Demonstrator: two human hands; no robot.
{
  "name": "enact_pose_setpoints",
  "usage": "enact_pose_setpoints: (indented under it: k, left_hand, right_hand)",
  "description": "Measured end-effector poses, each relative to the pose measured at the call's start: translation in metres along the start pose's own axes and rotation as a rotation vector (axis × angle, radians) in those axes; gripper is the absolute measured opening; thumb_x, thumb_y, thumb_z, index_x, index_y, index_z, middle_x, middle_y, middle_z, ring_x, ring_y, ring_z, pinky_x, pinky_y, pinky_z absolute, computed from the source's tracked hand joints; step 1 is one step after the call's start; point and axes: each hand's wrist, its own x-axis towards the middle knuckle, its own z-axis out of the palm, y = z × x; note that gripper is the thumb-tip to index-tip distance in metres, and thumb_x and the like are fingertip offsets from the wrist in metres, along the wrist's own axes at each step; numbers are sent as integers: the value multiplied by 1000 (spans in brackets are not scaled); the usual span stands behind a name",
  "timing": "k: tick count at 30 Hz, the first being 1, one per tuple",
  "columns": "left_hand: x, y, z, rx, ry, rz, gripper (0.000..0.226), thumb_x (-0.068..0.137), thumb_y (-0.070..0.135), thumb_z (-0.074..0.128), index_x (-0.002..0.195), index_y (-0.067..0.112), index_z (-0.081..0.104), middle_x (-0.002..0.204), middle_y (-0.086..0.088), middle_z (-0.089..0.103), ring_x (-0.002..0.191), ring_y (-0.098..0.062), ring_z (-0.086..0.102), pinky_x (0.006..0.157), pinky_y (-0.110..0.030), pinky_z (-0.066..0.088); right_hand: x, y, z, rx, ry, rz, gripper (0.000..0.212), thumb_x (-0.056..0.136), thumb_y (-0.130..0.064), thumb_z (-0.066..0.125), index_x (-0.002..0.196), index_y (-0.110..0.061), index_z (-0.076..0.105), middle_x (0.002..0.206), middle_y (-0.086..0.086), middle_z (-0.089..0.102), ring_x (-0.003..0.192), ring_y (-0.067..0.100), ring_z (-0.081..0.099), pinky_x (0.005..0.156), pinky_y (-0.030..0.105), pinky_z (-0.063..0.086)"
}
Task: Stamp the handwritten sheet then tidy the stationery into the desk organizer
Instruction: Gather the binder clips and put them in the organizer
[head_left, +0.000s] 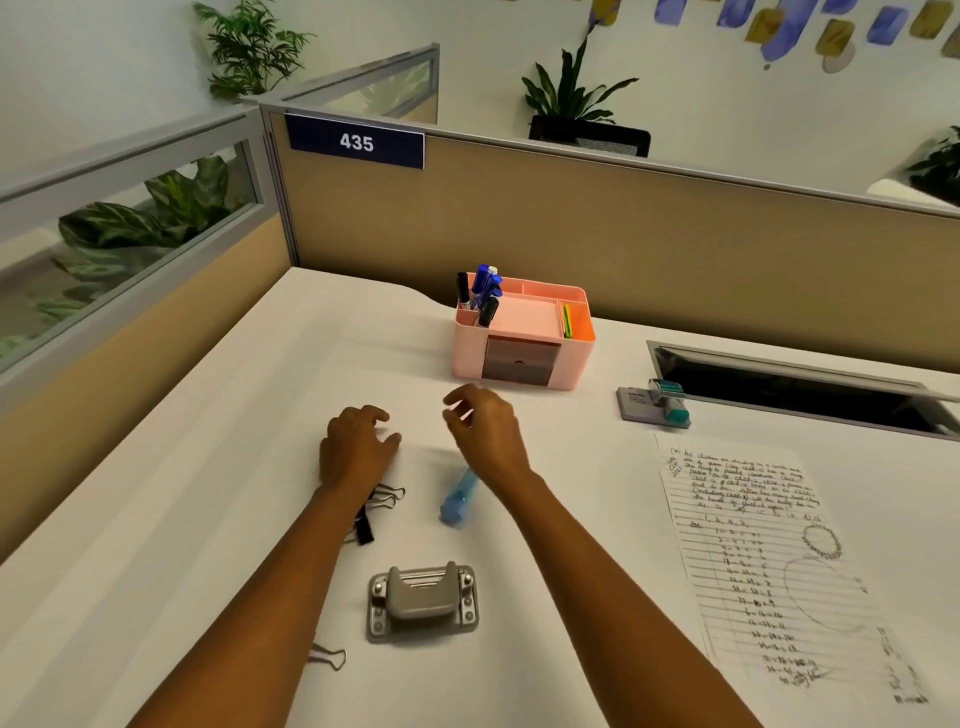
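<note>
**Sheet stamped, tidying barely begun**

Head view: the lined handwritten paper sheet (769, 566) lies flat at the right of the white desk (208, 493), and it carries a round inked mark (822, 541) beside a fainter, larger circle, so the stamping part looks finished. The grey-and-teal stamp (670, 402) rests on its grey pad just beyond the sheet's far edge, near the dark cable slot.

The pink plastic desk organizer (522, 332) stands against the partition and holds blue and black markers (483, 291) in its left compartment and a yellow-green item in its right one. Much is left outside it: a blue capped tube-like item (457, 501), blurred, lying under the right wrist; a cluster of black binder clips (376, 506) by the left wrist; one more clip (327, 657) at the near edge; and a grey metal hole punch (422, 603).

The left hand (356, 449) rests palm-down on the desk, fingers curled loosely, holding nothing I can see. The right hand (485, 431) hovers above the desk with thumb and fingers parted and empty.

By my judgement, nearly all the tidying remains.
</note>
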Motion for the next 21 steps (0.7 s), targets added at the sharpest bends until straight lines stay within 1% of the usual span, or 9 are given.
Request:
enact_pose_setpoints:
  k: [2, 5, 8, 10, 12, 15, 21]
  left_hand:
    - [-4, -3, -2, 13, -36, -35, 38, 81, 25, 68, 115, 11, 59, 124, -13, 55, 118, -29, 49, 94, -40, 46]
    - [-9, -4, -6, 16, -59, -60, 44, 78, 21, 71, 117, 6, 57, 125, -16, 51, 119, -31, 47, 95, -39, 45]
    - [-10, -6, -9, -17, -62, -79, 38, 78, 14, 71, 113, 3, 60, 120, -18, 57, 110, -32, 56, 89, -34, 45]
    - [-10, -6, -11, -26, -59, -81, 34, 78, 9, 70, 110, 1, 62, 118, -18, 61, 108, -31, 58, 89, -33, 46]
    - [-9, -5, -12, -38, -60, -74, 33, 77, 3, 69, 109, -1, 64, 117, -18, 63, 109, -31, 59, 92, -33, 46]
    - [-9, -4, -13, -68, -57, -78, 31, 75, -3, 67, 106, -1, 66, 115, -17, 65, 107, -30, 60, 93, -34, 49]
    - [-6, -4, -12, -140, -99, -73, 25, 76, -10, 62, 98, -2, 71, 107, -19, 70, 102, -29, 64, 94, -33, 50]
  right_hand:
    - [-13, -5, 11, -4, -67, -28, 24, 91, -18, 58, 114, -11, 61, 111, 9, 65, 93, 21, 63, 80, 26, 48]
    - [-30, -9, 24, -49, -179, -79, 28, 89, -18, 60, 116, -10, 59, 114, 11, 63, 99, 23, 61, 84, 29, 47]
    - [-43, -12, 38, -102, -290, -96, 37, 87, -20, 63, 122, -8, 56, 123, 13, 59, 110, 27, 56, 92, 33, 45]
    - [-48, -13, 46, -172, -347, -109, 44, 86, -21, 65, 126, -9, 54, 127, 14, 56, 116, 28, 53, 96, 35, 44]
    - [-52, -13, 51, -229, -364, -132, 45, 86, -20, 65, 128, -9, 53, 126, 14, 55, 117, 29, 50, 96, 37, 45]
    - [-53, -15, 53, -276, -333, -156, 37, 88, -15, 61, 123, -6, 57, 120, 16, 57, 112, 29, 52, 91, 38, 47]
    - [-51, -16, 57, -281, -341, -92, 31, 91, -15, 57, 119, -2, 57, 118, 19, 57, 110, 31, 53, 92, 37, 45]
